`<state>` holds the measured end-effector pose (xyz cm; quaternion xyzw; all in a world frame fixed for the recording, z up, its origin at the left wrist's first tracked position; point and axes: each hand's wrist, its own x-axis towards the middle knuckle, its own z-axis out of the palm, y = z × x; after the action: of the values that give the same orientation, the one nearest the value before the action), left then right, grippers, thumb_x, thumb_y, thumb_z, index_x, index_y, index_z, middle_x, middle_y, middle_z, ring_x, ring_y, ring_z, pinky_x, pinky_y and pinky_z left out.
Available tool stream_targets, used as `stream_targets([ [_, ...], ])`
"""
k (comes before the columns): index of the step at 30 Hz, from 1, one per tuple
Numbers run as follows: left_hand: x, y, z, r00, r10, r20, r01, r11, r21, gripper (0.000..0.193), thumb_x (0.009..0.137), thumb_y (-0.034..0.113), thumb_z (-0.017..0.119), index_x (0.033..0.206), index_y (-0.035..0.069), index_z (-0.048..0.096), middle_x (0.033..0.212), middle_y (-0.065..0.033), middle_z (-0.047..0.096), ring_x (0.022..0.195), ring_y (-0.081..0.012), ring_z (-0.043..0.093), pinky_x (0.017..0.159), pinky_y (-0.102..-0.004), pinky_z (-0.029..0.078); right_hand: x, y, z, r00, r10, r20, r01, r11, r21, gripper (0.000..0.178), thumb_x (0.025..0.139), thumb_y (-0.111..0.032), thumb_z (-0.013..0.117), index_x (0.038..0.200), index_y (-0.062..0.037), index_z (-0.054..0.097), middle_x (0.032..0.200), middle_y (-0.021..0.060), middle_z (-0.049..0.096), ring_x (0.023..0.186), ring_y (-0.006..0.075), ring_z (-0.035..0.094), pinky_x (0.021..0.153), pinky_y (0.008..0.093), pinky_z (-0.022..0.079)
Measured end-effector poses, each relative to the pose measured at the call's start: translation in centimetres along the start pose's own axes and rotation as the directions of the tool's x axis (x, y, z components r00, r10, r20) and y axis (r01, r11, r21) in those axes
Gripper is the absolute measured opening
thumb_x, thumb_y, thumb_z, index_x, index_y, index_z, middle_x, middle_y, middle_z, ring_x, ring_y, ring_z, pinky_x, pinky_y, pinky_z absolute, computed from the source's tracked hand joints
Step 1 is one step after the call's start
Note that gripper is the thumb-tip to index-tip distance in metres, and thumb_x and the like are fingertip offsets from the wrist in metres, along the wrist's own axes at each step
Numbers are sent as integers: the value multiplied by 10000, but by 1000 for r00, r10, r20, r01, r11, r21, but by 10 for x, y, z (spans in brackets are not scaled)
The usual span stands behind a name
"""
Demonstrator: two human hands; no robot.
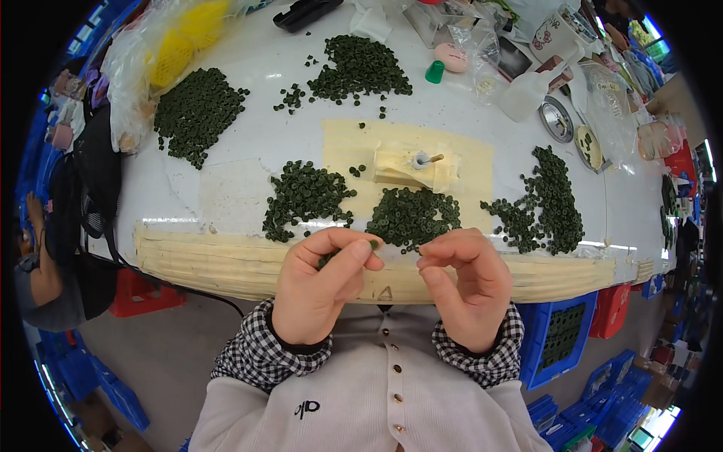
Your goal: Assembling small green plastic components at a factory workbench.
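My left hand (320, 282) is closed at the table's near edge. Between its thumb and forefinger sits a small dark green ring-shaped piece (373, 245), and more dark green shows behind the thumb. Close by, my right hand (471, 282) has its thumb and fingertips drawn together; anything between them is too small to make out. Just beyond the hands lie a heap of small green rings (414, 215) and, to its left, another heap (305, 194). Behind the middle heap, a tape-covered block (403, 167) carries an upright metal pin (433, 159).
More green pieces form heaps at the far left (199, 109), far middle (361, 68) and right (553, 200). A green cap (434, 72), a white squeeze bottle (523, 94) and a round tin (556, 119) stand back right. Below the table's right side is a blue crate (531, 331).
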<state>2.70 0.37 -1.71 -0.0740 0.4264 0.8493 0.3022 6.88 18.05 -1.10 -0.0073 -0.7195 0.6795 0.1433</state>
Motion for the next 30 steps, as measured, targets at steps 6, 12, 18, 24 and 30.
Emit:
stream_targets([
  [6, 0, 17, -16, 993, 25, -118, -50, 976, -212, 223, 976, 232, 457, 975, 51, 588, 788, -4, 572, 486, -27, 327, 446, -179, 262, 5, -1, -19, 993, -107, 40, 114, 901, -419, 163, 709, 52, 686, 852, 4, 624, 796, 78, 600, 702, 199, 571, 637, 277, 457],
  [12, -1, 21, -12, 993, -59, -100, 25, 949, -313, 216, 975, 171, 401, 1053, 28, 542, 825, -20, 554, 492, -37, 334, 439, -189, 265, 13, 9, -8, 935, -209, 288, 350, 685, -639, 160, 668, -30, 712, 798, -59, 623, 758, 37, 553, 755, 244, 503, 666, 336, 420],
  [18, -3, 20, -10, 992, -118, 42, 125, 948, -294, 260, 989, 186, 376, 1127, 12, 512, 836, -29, 561, 491, -43, 333, 430, -197, 265, 20, 13, 3, 926, -252, 283, 378, 591, -712, 152, 690, -83, 702, 805, -80, 603, 763, 33, 523, 774, 227, 483, 685, 339, 392],
  [24, 1, 11, -14, 975, -75, 207, 142, 933, -332, 304, 1007, 228, 351, 1092, 2, 534, 775, -4, 513, 501, -46, 330, 446, -195, 275, 22, 14, 6, 918, -258, 303, 396, 523, -754, 167, 692, -83, 691, 819, -75, 583, 773, 33, 514, 783, 220, 480, 690, 329, 388],
  [30, 3, 13, 4, 978, -183, 104, 197, 969, -150, 305, 980, 177, 394, 1149, -40, 524, 786, 12, 453, 573, -46, 359, 530, -192, 307, 19, 13, 0, 918, -311, 244, 388, 581, -715, 188, 668, 4, 690, 817, -41, 584, 771, 53, 575, 737, 238, 517, 654, 329, 435],
])
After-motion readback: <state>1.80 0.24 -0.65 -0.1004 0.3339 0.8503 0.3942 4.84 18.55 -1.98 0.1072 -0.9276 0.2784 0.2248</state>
